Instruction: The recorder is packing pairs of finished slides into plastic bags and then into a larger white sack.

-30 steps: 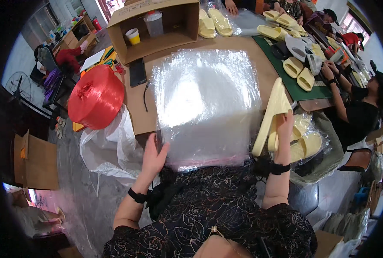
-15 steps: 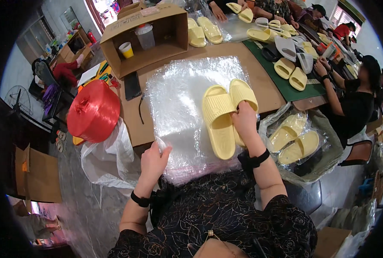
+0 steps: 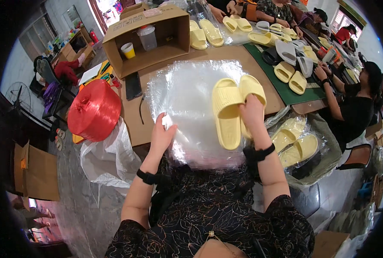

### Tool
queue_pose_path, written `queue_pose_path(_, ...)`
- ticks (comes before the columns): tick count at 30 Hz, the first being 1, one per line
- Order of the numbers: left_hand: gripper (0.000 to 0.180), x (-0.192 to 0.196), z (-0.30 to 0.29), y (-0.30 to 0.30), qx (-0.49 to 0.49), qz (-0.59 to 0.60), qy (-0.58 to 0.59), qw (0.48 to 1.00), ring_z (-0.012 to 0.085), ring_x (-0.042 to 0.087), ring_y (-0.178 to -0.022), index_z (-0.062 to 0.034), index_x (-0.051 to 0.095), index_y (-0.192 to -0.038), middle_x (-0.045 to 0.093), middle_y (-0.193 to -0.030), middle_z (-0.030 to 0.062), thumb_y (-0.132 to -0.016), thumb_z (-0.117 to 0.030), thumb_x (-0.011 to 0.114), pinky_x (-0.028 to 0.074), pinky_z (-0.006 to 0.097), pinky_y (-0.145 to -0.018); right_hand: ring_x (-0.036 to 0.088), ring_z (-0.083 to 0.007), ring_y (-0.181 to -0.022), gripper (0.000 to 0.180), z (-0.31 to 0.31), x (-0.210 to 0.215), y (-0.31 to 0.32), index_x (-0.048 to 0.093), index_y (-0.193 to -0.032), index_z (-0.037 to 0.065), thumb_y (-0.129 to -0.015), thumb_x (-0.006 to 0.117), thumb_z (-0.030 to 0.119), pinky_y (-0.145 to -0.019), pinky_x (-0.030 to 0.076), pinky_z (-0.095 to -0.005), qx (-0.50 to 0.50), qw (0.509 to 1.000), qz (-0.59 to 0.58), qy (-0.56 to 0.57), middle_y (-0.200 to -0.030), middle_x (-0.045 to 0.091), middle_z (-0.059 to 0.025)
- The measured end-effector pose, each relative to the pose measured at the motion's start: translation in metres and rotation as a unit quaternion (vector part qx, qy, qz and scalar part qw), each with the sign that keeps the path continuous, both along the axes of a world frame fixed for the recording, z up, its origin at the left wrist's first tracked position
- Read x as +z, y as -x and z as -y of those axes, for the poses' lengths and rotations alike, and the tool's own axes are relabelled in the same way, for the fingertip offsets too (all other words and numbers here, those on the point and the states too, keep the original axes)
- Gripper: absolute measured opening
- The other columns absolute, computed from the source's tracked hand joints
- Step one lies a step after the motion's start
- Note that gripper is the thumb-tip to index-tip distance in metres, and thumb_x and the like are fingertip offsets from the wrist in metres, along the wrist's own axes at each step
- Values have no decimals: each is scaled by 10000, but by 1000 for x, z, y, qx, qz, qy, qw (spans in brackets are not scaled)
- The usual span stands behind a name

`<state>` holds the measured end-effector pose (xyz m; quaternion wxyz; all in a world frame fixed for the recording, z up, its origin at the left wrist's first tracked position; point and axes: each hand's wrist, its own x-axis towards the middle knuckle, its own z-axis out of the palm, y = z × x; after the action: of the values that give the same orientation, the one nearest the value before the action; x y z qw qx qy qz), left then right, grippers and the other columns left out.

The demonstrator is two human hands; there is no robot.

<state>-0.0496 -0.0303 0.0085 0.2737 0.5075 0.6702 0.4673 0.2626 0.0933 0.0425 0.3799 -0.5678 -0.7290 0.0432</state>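
A pair of pale yellow slide slippers [image 3: 227, 124] hangs over the right part of a stack of clear plastic bags [image 3: 196, 99]. My right hand [image 3: 252, 115] is closed around them, its fingers in the foot opening of the right-hand slipper. At the left edge of the stack, my left hand [image 3: 161, 135] has thumb and forefinger on a bag's edge, with a bit of plastic between them. The stack lies on brown cardboard [image 3: 137, 129] that covers the table, its near edge close to my body.
A big red twine roll [image 3: 93, 111] stands left, near a black phone [image 3: 133, 86]. Behind is an open cardboard box [image 3: 146, 26] with cups. At right, a sack [image 3: 325, 165] holds bagged yellow slippers [image 3: 301, 148]. Co-workers handle slippers around a green mat [image 3: 282, 90].
The slippers and my right hand have shifted slightly right and away from me. My left hand has moved up along the stack's left edge, and the stack's near edge has shifted away from me.
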Motion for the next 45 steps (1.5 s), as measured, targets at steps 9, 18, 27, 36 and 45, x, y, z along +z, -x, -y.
queue_pose_path(9, 602, -9, -13, 6, 34, 39, -32, 998, 149, 643, -864, 58, 406, -1391, 669, -1037, 123, -874, -85, 678, 517, 273, -720, 624, -427, -954, 264, -98, -3, 69, 591, -928, -32, -834, 649, 209, -846, 498, -492, 66, 993, 78, 58, -979, 634, -263)
queue_pose_path(18, 822, 42, 13, -9, 37, -275, -53, 959, 461, 432, -1300, 14, 359, -1457, 470, -1386, 306, -806, -315, 740, 370, 488, -1068, 641, -440, -875, 237, -98, 23, 32, 595, -916, -32, -830, 644, 183, -798, 510, -495, -23, 999, 34, 29, -898, 663, -268)
queue_pose_path(27, 733, 14, -15, -22, -207, -411, -18, 888, 416, 242, -1454, -173, 443, -1463, 305, -1567, 189, -859, -541, 634, 212, 529, -1181, 632, -422, -908, 373, -42, 27, 43, 605, -966, -62, -826, 661, 280, -787, 524, -456, 224, 950, 72, 207, -951, 651, -271)
queue_pose_path(36, 663, 16, -14, -30, -209, -411, -18, 887, 411, 270, -1444, -185, 468, -1450, 323, -1563, 175, -885, -500, 615, 218, 523, -1177, 622, -387, -854, 254, -52, -18, 35, 611, -849, -20, -881, 606, 232, -759, 503, -482, 126, 991, 24, 30, -903, 635, -226)
queue_pose_path(45, 396, 28, -14, -30, -176, -407, -51, 895, 389, 456, -1325, -159, 569, -1352, 491, -1433, 187, -991, -303, 496, 361, 475, -1097, 641, -162, -761, 252, 30, 2, -49, 648, -954, -39, -985, 521, 177, -676, 508, -321, 164, 847, -498, 81, -825, 679, -62)
